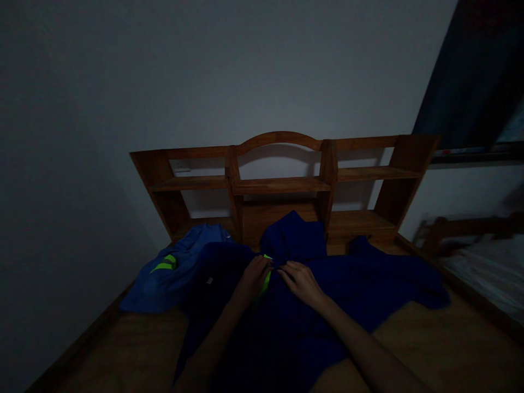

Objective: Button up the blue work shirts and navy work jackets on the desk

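Observation:
A dark blue work jacket [347,284] lies spread on a wooden surface, one sleeve reaching out to the right. My left hand [257,273] pinches the cloth near the jacket's upper middle, beside a yellow-green strip [266,281]. Close by on the right, my right hand [302,281] has its fingers bent together on the same part of the jacket. The fingertips of both hands almost meet; the small detail between them is too dark to make out. A lighter blue garment [180,273] with a yellow-green band lies crumpled to the left, partly under the dark jacket.
Behind the clothes stands a wooden headboard with shelves [282,186], against a pale wall [254,71]. Raised wooden edges border the wooden boards [446,349]. To the right are a dark window [470,82] and another wooden frame [470,226] with pale, clear-looking sheeting.

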